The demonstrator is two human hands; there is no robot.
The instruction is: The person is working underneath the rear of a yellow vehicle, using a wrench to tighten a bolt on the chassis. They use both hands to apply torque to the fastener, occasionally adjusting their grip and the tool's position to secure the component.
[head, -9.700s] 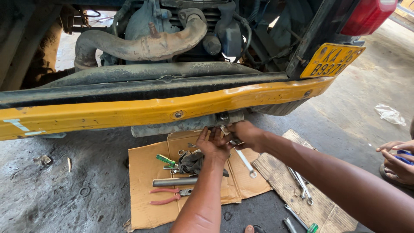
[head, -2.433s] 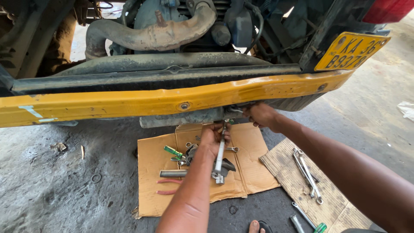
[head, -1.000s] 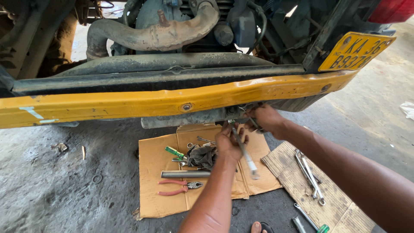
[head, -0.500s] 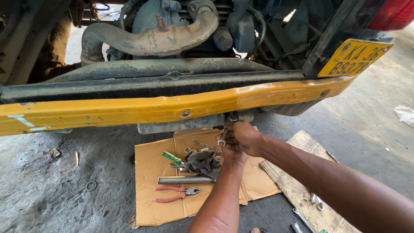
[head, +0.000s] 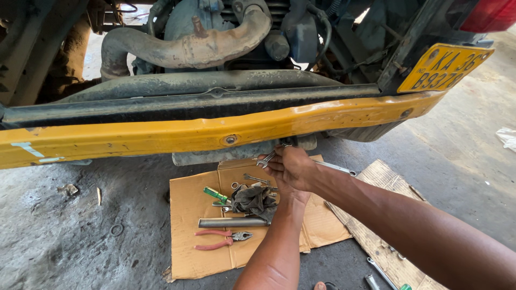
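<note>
My right hand (head: 296,167) reaches in from the right to the underside of the yellow bumper (head: 161,134) and closes around a long silver spanner (head: 336,167), whose handle sticks out to the right. My left hand (head: 279,176) comes up from below and lies mostly hidden under the right hand. Its fingers hold a small open-ended spanner (head: 265,159) that points up and left at a grey bracket (head: 215,156) under the bumper. Both hands touch each other.
A brown cardboard sheet (head: 188,252) on the concrete floor carries red-handled pliers (head: 220,239), a steel tube (head: 232,222), a green-handled screwdriver (head: 216,194) and a dark rag (head: 253,197). More spanners (head: 379,271) lie on cardboard at the right. A yellow number plate (head: 443,67) and an exhaust pipe (head: 183,48) are above.
My two hands have come together under the bumper. The left hand has lifted its spanner from hanging down over the cardboard up to the bracket.
</note>
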